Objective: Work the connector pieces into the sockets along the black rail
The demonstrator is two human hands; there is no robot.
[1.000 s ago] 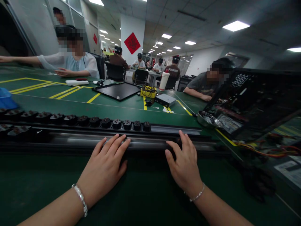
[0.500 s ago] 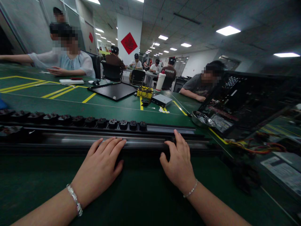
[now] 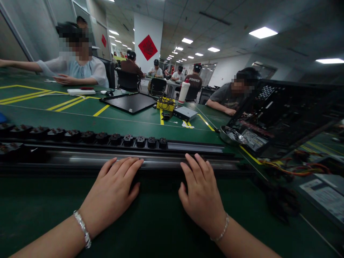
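Note:
A long black rail (image 3: 161,164) with a shiny metal channel runs crosswise in front of me on the green table. My left hand (image 3: 114,191) rests over its near edge, fingers stretched out and apart, holding nothing. To the right, my right hand (image 3: 201,195) lies over the same rail with its fingers spread, also without anything in them. Behind it is a second black rail (image 3: 196,147), and a row of black blocks with metal prongs (image 3: 115,139) sits along its left part. Another black block (image 3: 10,150) is at the left end of the near rail.
An open computer case (image 3: 290,118) stands at the right, with cables (image 3: 303,168) and a power supply (image 3: 325,195) nearby. Beyond the rails are a metal bowl (image 3: 232,135), a grey drive (image 3: 185,113), a yellow box (image 3: 166,104) and a black panel (image 3: 131,102). Co-workers sit across the table.
My right hand has shifted slightly left, and its fingers have straightened and spread over the rail; a small dark patch beside them no longer shows. My left hand is nearly still.

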